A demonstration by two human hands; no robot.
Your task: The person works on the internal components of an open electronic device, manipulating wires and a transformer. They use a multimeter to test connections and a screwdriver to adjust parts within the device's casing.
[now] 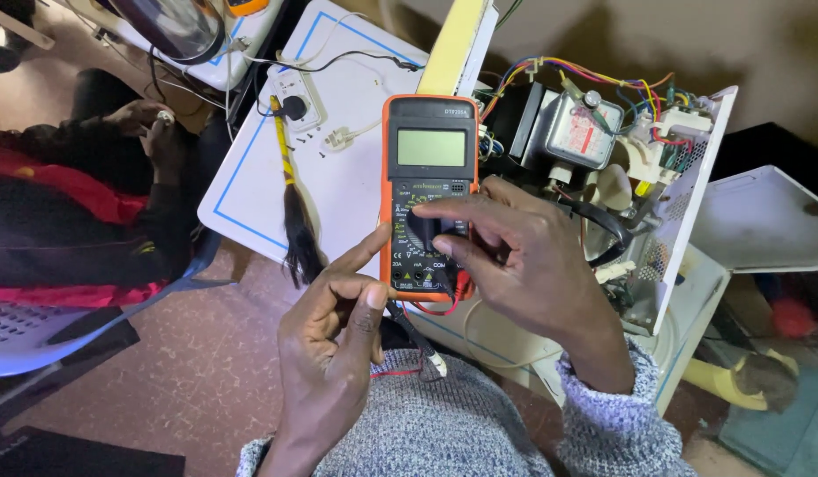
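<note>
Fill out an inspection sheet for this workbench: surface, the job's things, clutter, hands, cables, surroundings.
Surface: white table edged with a blue line.
Job's things: orange multimeter held upright, its screen blank; opened appliance with internal parts exposed, right of it.
Clutter: brush with dark bristles overhanging the table edge; white power strip; small screws beside it.
Hands: left hand supports the meter's lower left edge; right hand has its fingers on the dial.
Cables: red and black test leads plugged into the meter's bottom sockets; coloured wires across the appliance top.
Surroundings: another person seated at left; reddish floor.
</note>
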